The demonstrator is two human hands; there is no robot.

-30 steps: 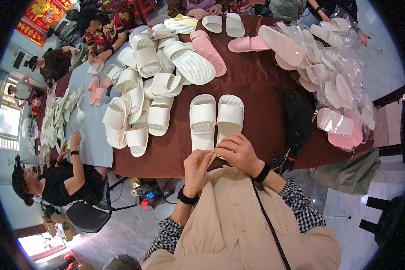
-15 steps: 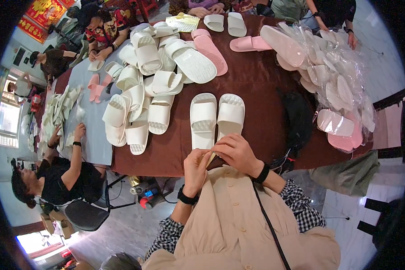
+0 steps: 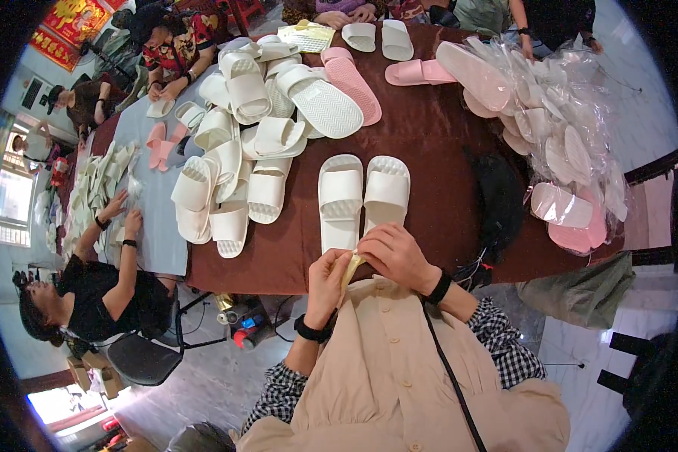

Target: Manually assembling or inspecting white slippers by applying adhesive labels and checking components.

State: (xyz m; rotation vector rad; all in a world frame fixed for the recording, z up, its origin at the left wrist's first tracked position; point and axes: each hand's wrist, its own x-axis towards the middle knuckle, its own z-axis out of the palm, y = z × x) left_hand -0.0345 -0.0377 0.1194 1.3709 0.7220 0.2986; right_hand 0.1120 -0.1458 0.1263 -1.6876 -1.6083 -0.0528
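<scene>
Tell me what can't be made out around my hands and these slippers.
Head view: full shape of the yellowish strip, covered by the left hand and right hand.
Head view: near end of the pair's right white slipper, behind the right hand.
Head view: bottom of the white slipper heap, covered by its top layer.

On my remote feed, the bare left hand [image 3: 327,282] and bare right hand [image 3: 394,256] pinch a pale-yellow, narrow strip [image 3: 350,268] between them, at the near edge of a table covered in dark brown cloth [image 3: 437,151]. Just beyond, I see two white open-toed slippers [image 3: 340,197] side by side. Left of these, I see a heap of white slippers [image 3: 245,87] with a pink slipper [image 3: 352,87] along its far right side. Clear-plastic-wrapped slippers [image 3: 561,151] lie to the right.
</scene>
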